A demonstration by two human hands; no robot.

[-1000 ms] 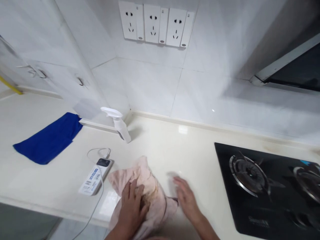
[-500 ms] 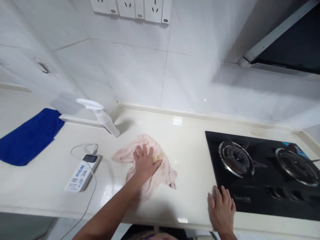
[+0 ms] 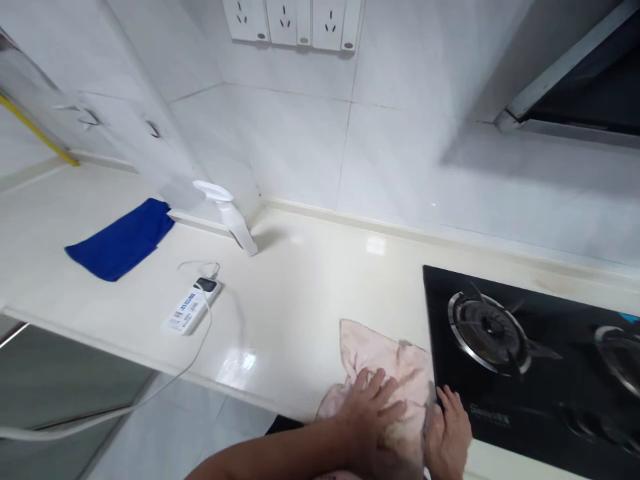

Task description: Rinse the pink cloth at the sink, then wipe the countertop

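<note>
My left hand [image 3: 373,417] lies flat, fingers spread, on a pale pink cloth [image 3: 385,360] at the front edge of the cream countertop [image 3: 300,293]. The cloth sits just left of the black gas hob [image 3: 535,360]. My right hand [image 3: 449,437] rests beside the cloth at the hob's front left corner, fingers stretched out, its fingertips touching the black glass. It holds nothing.
A white spray bottle [image 3: 229,213] lies tipped near the back corner. A white power bank [image 3: 191,308] with a cable that hangs over the counter edge lies left of centre. A blue cloth [image 3: 121,239] lies at the far left. Wall sockets [image 3: 293,23] are above.
My left hand has slid the pink cloth right and toward the front edge, up against the hob. My right hand stayed at the hob's corner. The view has shifted.
</note>
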